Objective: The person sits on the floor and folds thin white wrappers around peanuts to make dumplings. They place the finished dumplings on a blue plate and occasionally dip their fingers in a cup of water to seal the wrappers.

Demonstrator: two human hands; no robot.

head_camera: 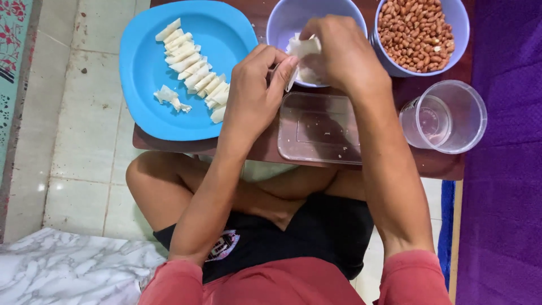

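Note:
Both hands meet over a lilac bowl [280, 22] on a low brown table [440, 166]. My left hand [255, 93] and my right hand [339, 53] together pinch a small white pastry wrapper [302, 48]; its folded edge shows between the fingers. Whether anything is inside the wrapper is hidden. Left of the hands, a blue plate [147, 73] carries a row of several folded white pastry pieces [195, 70]. A second lilac bowl [457, 31] at the back right is full of peanuts [416, 31].
A shallow clear plastic tray [316, 130] lies on the table's near edge under my wrists. A clear plastic cup [449, 116] lies tipped at the right. Purple cloth [508, 152] is to the right, tiled floor to the left, my crossed legs below.

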